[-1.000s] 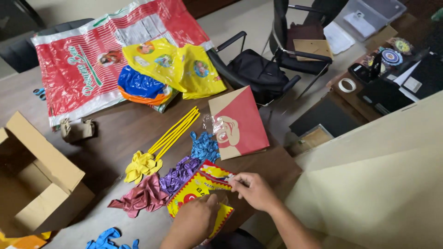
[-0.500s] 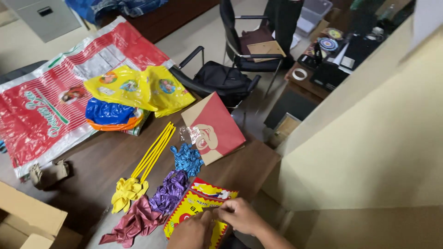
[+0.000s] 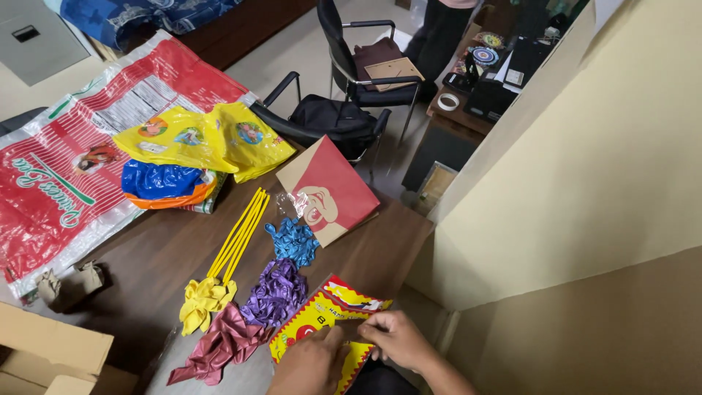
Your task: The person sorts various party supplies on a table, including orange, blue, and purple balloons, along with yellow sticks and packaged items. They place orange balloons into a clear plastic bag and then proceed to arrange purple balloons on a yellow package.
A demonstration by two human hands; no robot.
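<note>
Hands at the near edge of a brown tabletop [image 3: 168, 249], seen from above. Left hand [image 3: 311, 364] rests on a red-and-yellow packet [image 3: 322, 322], its thumb pressing the packet's face. Right hand [image 3: 398, 340] meets it from the right, fingers pinched together on the packet's upper edge; both hands are closed on the packet, which lies flat at the tabletop's near right corner.

Just left of the packet lie heaps of limp balloons: purple [image 3: 276, 292], dark red [image 3: 219, 344], yellow [image 3: 203, 301] and, farther back, blue [image 3: 294, 241]. Thin yellow sticks [image 3: 241, 230] run in a bundle from the yellow heap toward the far side. A red-and-tan paper bag [image 3: 329, 192] lies beyond the blue heap. Yellow plastic bags [image 3: 205, 139] overlap a blue-and-orange one [image 3: 164, 183] on a large red-and-white sack [image 3: 66, 175]. A cardboard box [image 3: 44, 351] stands at the near left. Black chairs [image 3: 344, 110] stand beyond the tabletop.
</note>
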